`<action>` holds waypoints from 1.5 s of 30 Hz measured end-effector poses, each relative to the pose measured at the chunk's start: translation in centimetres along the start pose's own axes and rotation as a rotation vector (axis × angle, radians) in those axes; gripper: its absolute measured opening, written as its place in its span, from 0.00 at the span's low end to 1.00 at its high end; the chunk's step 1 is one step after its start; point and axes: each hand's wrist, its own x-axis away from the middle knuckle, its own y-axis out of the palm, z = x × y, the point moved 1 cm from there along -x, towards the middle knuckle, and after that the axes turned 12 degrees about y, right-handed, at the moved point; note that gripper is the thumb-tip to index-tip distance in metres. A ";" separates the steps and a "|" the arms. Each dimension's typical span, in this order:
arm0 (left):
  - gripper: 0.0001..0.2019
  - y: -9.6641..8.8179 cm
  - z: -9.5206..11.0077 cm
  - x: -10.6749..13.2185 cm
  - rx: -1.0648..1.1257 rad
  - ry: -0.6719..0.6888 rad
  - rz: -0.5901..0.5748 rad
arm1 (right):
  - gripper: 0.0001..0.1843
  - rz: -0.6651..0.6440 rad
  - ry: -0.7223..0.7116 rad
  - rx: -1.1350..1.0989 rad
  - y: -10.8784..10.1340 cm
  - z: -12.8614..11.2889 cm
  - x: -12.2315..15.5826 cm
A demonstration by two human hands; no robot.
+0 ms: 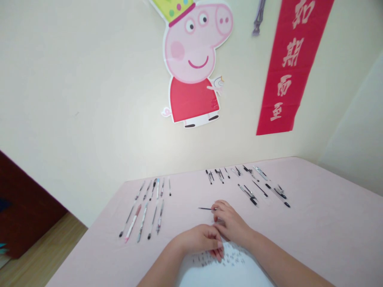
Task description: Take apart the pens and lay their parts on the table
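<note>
My right hand (229,223) rests on the pink table (314,223) with its fingers pinched on a thin dark pen refill (206,208) that points left. My left hand (202,240) lies just in front of it, fingers curled down onto a white sheet (227,267) with small dark marks. Whether the left hand holds anything is hidden. A row of several assembled pens (143,215) lies to the left. Several loose pen parts and dark pens (251,185) are spread at the far right.
The table stands against a cream wall with a cartoon pig cut-out (194,63) and a red banner (290,67). A dark wooden piece of furniture (20,207) and wood floor (38,255) lie to the left of the table edge.
</note>
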 end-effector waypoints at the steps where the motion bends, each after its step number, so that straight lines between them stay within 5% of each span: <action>1: 0.22 0.0 0.0 0.0 -0.003 -0.004 0.002 | 0.07 0.024 0.028 -0.005 0.2 0.3 -0.1; 5: 0.22 0.0 0.1 0.0 -0.007 -0.002 0.017 | 0.12 0.056 0.118 -0.028 0.5 1.4 -0.3; 9: 0.23 0.1 0.3 0.0 -0.013 -0.009 0.030 | 0.23 -0.083 0.043 0.012 0.6 1.8 -0.3; 15: 0.24 0.3 0.5 -0.1 -0.022 -0.012 0.055 | 0.23 -0.200 -0.011 0.056 1.4 1.8 -0.4; 22: 0.23 0.3 0.9 -0.1 -0.010 0.041 0.117 | 0.21 -0.125 0.074 0.013 1.4 2.0 -0.5; 31: 0.13 -1.8 -0.1 -1.0 -0.298 0.248 0.536 | 0.25 0.033 0.230 0.160 1.4 5.4 -0.7; 37: 0.10 -2.1 -0.5 -1.1 -0.439 0.230 0.525 | 0.30 0.176 0.429 0.252 0.8 8.0 -0.7; 45: 0.09 -1.8 0.0 -0.9 -0.606 0.220 0.488 | 0.34 0.274 0.461 0.305 0.1 9.8 -0.6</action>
